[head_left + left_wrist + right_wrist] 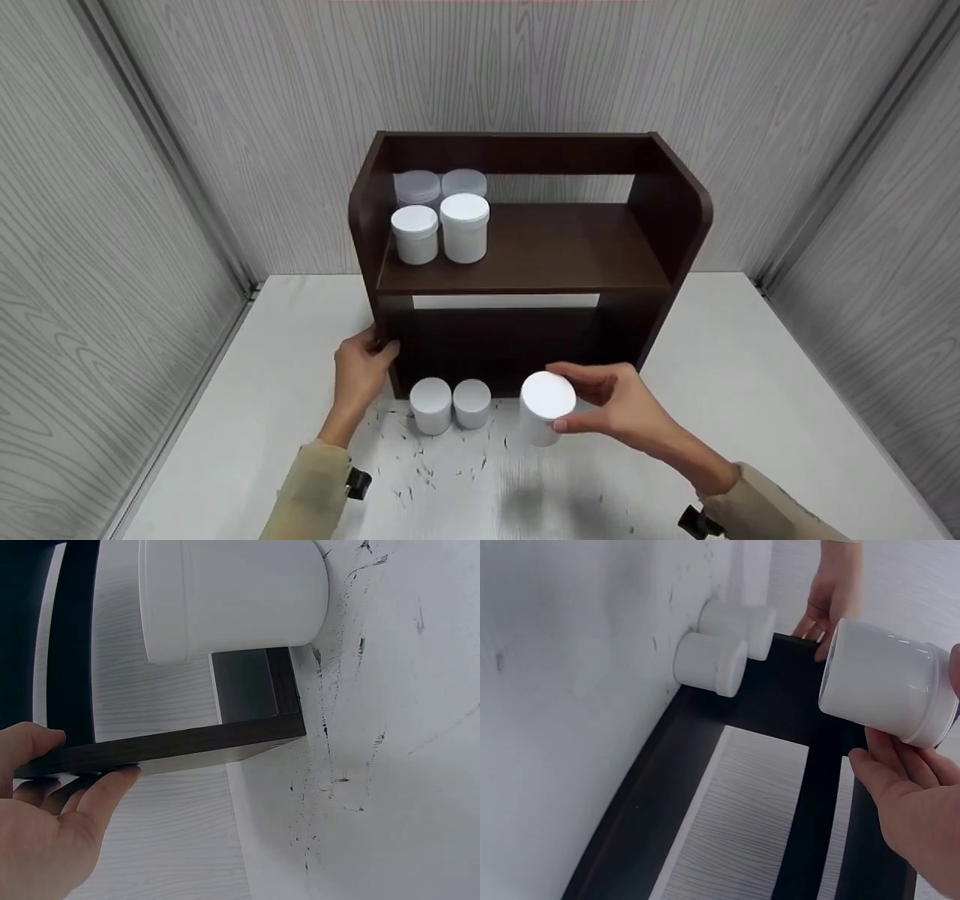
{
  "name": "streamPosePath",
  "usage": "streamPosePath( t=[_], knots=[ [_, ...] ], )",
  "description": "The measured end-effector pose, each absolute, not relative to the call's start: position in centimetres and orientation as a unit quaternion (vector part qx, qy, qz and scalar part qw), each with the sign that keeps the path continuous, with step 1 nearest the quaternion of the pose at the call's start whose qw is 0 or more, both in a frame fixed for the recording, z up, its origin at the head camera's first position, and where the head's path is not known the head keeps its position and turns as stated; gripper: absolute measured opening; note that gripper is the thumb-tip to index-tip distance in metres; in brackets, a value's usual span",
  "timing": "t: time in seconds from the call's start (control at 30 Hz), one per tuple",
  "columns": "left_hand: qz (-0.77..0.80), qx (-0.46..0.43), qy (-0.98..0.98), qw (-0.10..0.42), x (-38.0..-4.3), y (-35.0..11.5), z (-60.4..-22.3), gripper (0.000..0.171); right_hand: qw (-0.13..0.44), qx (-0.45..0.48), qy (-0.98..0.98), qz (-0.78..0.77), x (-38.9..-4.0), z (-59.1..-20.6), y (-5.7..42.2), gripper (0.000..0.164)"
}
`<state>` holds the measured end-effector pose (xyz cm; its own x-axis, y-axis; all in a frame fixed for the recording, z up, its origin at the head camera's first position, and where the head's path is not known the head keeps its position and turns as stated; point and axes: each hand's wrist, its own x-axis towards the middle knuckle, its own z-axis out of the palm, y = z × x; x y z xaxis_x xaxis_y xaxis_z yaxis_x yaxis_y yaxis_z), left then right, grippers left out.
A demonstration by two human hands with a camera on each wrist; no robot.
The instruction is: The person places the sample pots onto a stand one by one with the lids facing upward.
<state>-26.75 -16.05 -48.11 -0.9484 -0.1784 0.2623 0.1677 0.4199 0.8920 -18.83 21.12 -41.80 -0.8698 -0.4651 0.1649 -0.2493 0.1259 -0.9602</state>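
White jar [543, 412] in right grip [624, 403]; 2 jars [430, 409] fronting brown shelf [574, 247].

head — above, facing forward-down | 2 wrist views — close, turned sideways | all 3 share shelf [574, 247]

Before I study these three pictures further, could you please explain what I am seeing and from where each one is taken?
There is no machine here, only a person's two bare hands. The wide picture is taken from the person's head, looking forward and down; the other two from the left and right wrists. The left hand grips the side panel of a dark brown shelf unit. The right hand holds a white lidded jar above the white table. Two more jars stand on the table before the shelf unit; four other jars stand on its upper board.
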Motion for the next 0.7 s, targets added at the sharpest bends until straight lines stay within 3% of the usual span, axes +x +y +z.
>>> streamPosePath(
  t=[0.7],
  knots=[
    [-0.539, 0.003, -0.825, 0.167, -26.7, -16.1, -48.1, 0.042, 0.076, -0.216, 0.743, -0.629, -19.9, -35.7, 21.5, 0.072]
  ],
)
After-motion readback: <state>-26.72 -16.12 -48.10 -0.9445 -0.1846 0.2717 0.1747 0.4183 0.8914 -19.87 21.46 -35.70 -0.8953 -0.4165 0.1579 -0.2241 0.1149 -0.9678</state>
